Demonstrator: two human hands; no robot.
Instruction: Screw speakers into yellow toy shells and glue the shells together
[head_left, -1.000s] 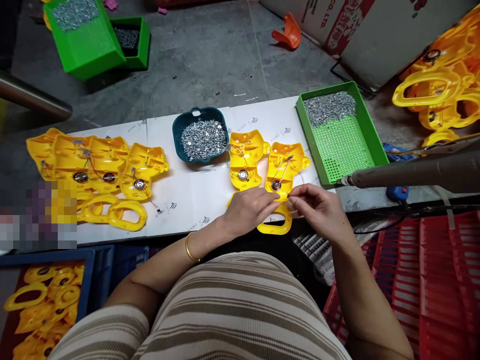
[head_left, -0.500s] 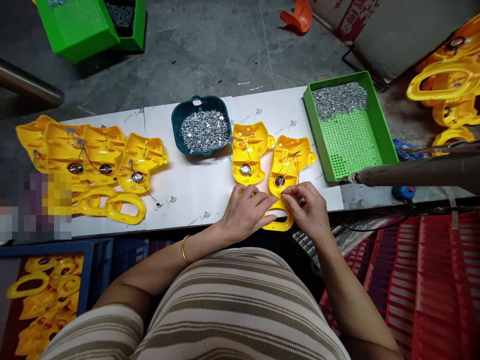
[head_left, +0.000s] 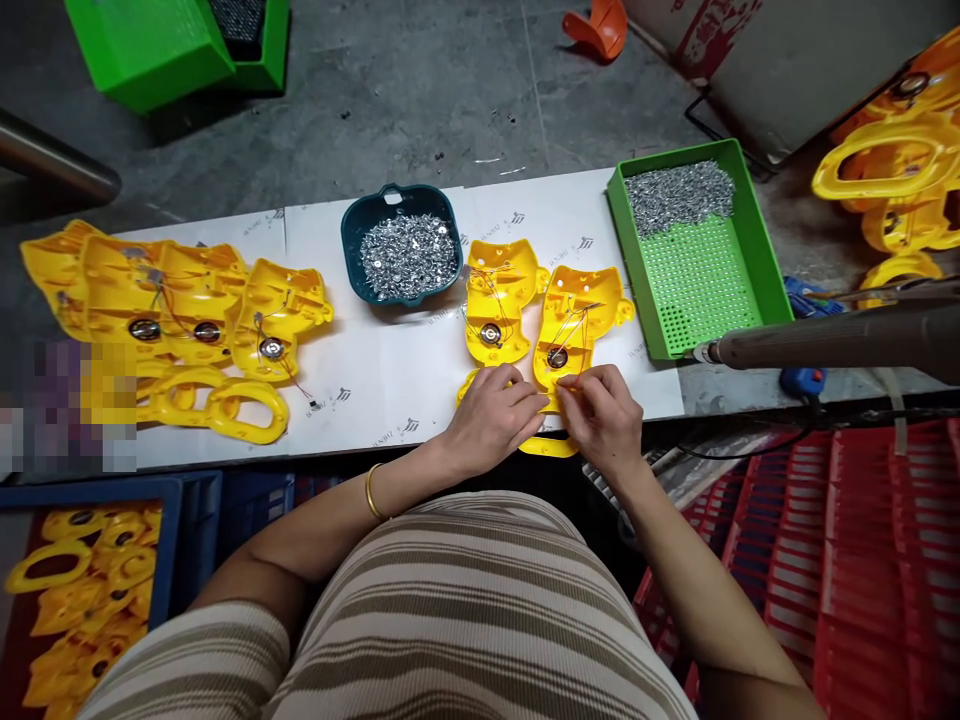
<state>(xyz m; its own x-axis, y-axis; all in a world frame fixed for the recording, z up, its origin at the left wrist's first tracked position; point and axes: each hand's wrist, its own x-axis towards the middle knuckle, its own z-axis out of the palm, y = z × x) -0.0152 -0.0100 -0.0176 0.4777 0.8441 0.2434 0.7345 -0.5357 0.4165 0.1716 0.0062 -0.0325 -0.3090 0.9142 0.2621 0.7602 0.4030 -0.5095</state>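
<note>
Two yellow plastic shell halves lie open side up in front of me. The left shell (head_left: 496, 300) and the right shell (head_left: 577, 312) each carry a round metal part and thin wires. My left hand (head_left: 495, 415) lies over their lower handle ends, fingers curled together and fingertips at the right shell's handle. My right hand (head_left: 606, 412) pinches at that shell's neck, just below its round part. Whatever lies between the fingertips of either hand is hidden or too small to name. Part of the right shell's handle loop shows beneath my hands.
A dark bowl (head_left: 351, 245) of small metal pieces stands behind the shells. On the right is a green tray (head_left: 652, 290) with more. Several yellow shells (head_left: 169, 290) lie at left. A dark rod (head_left: 825, 345) juts in from the right. Red crates (head_left: 862, 560) stand below.
My right hand has shifted slightly left, its fingertips closer to my left hand and covering more of the handle. My left hand stays nearly in place, and the shells have hardly moved.
</note>
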